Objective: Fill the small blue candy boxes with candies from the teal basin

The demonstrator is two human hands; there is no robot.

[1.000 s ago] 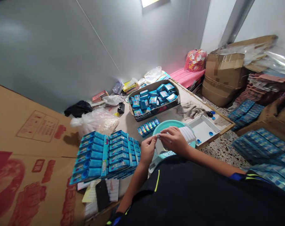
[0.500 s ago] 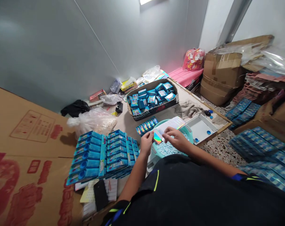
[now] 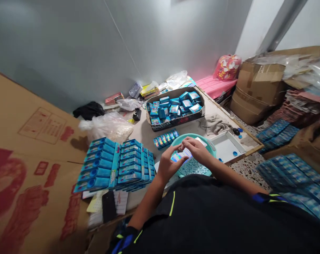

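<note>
My hands are together above a teal basin (image 3: 214,152) of small pale-blue pieces. My left hand (image 3: 168,163) has its thumb along the edge of a shiny rainbow-silver sheet (image 3: 183,154), its fingers curving over toward my right hand. My right hand (image 3: 195,149) is closed, its fingertips meeting my left fingertips above the sheet; anything small between them is hidden. A white piece of sheet (image 3: 201,141) shows behind my right hand. Just beyond the basin lies a row of small blue packs with shiny labels (image 3: 165,139).
A carton (image 3: 163,126) full of blue packs stands behind. Stacked blue blister-like strips (image 3: 101,165) are at left, near a black phone (image 3: 109,205). A white tray (image 3: 225,146) with blue caps and a grey cloth (image 3: 215,124) lie right. A large cardboard box (image 3: 43,158) borders the left.
My hands have come closer together, and the left fingers now arch over the sheet. The small rainbow piece held up between them before no longer shows separately. The view has shifted slightly.
</note>
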